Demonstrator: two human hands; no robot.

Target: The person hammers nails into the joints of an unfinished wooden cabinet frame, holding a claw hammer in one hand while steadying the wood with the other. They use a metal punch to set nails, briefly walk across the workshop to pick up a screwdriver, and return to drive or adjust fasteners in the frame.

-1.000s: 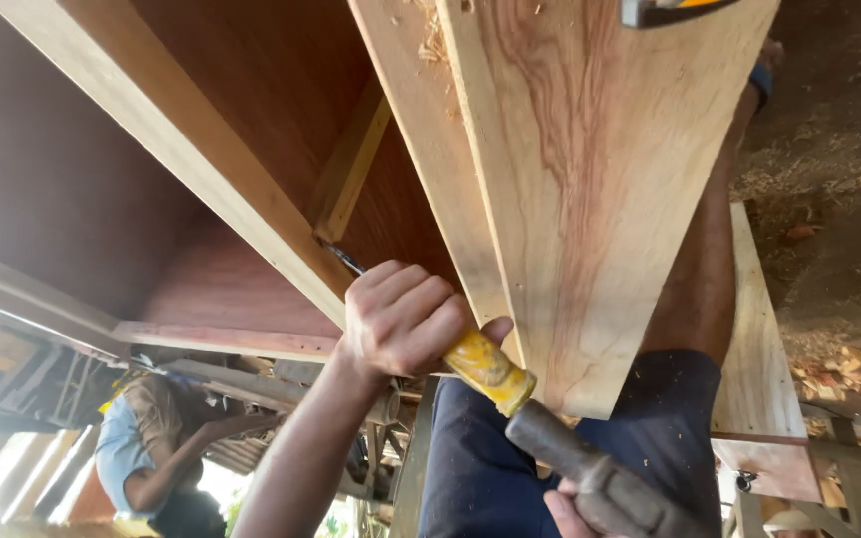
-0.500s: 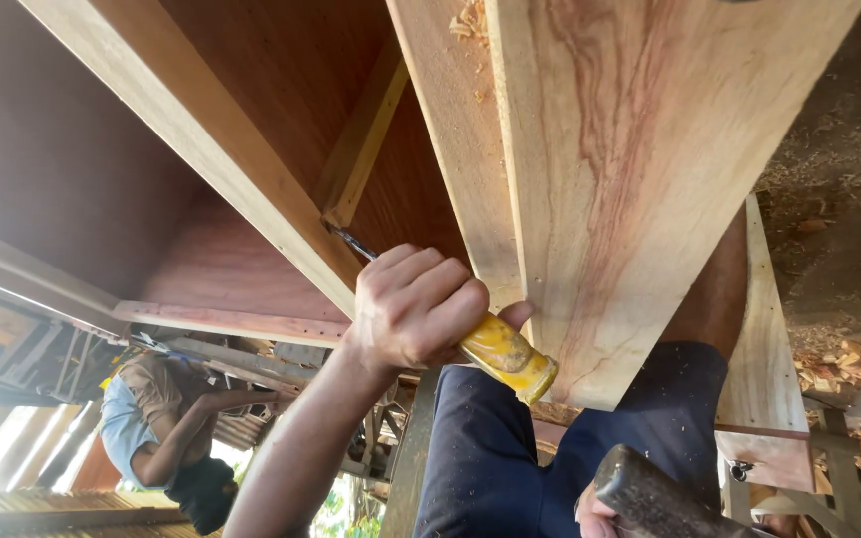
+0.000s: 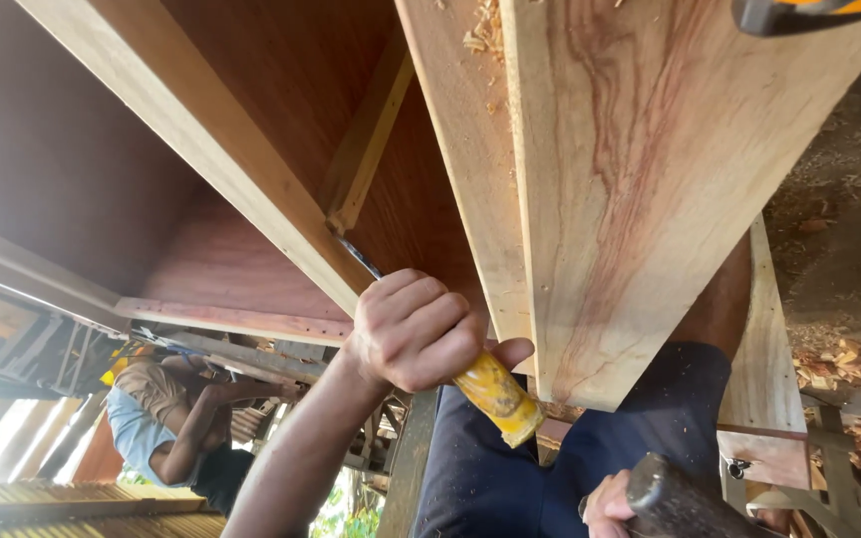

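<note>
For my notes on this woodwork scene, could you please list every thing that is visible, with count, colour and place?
Chisel: one, yellow handle, metal blade reaching to the frame joint, centre.
Hammer: one, dark head, bottom right.
Wooden frame: one, pale rails with reddish-brown panels, upper left.
Plank: one, pale with red grain, upper right.
Wood shavings: many, light, right on the ground.
Another person: one, light blue shirt, lower left.
Left hand: one, gripping the chisel.
Right hand: one, holding the hammer.

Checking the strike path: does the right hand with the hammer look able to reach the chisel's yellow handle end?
Probably yes: the right hand sits just below the handle end, with nothing between them.
</note>
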